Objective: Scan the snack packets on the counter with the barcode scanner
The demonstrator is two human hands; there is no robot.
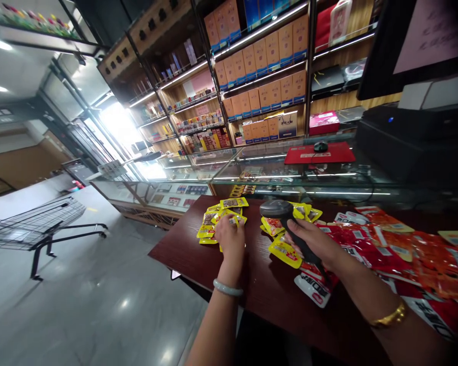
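My right hand [316,243] is wrapped round the handle of a dark barcode scanner [277,208], its head pointing left over the table. Yellow snack packets [272,225] lie below the scanner, and another yellow packet [286,252] shows just under my right fingers; I cannot tell if they touch it. On the left, my left hand [230,236] has its fingers curled down on a pile of yellow snack packets [206,229], pinching at one of them. The fingertips are partly hidden by the hand.
Red snack bags [389,249] cover the right of the dark wooden table [191,249]; a red-and-white bag [313,288] lies nearer. Behind stand a glass display counter [198,165], a red mat [339,152] with a mouse [320,147], and a monitor [381,51]. A shopping cart [34,223] stands left.
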